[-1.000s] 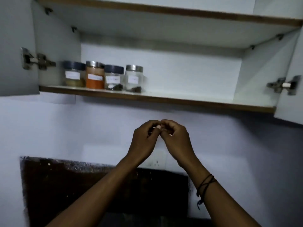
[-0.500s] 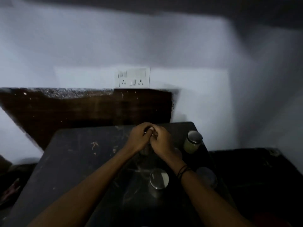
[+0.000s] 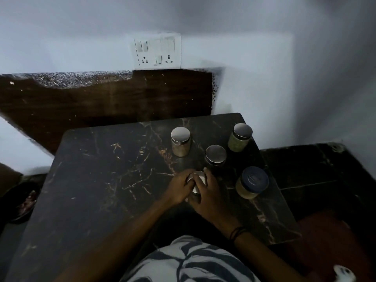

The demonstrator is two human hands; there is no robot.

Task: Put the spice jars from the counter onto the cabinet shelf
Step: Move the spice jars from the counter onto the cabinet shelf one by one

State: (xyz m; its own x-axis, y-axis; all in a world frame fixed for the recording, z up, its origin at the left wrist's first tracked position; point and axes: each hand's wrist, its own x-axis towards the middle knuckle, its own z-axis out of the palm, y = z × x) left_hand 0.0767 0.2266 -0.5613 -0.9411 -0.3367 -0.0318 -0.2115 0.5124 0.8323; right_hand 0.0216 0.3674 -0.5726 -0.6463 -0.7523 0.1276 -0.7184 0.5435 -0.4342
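You're at pickup: left hand [image 3: 179, 189] & right hand [image 3: 209, 195] both curl round the silver-lid jar [image 3: 197, 181] mid-counter [image 3: 105, 176], toward its right edge. Next: lift straight up to the shelf. Four jars crowd behind & right, blue-lid jar [image 3: 252, 183] nearest the edge; left side's open.

Five spice jars [image 3: 180, 141]; two hands [image 3: 180, 188].

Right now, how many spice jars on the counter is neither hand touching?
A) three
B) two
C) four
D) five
C: four jars stand free on the counter, while both the left hand and right hand wrap the fifth jar.
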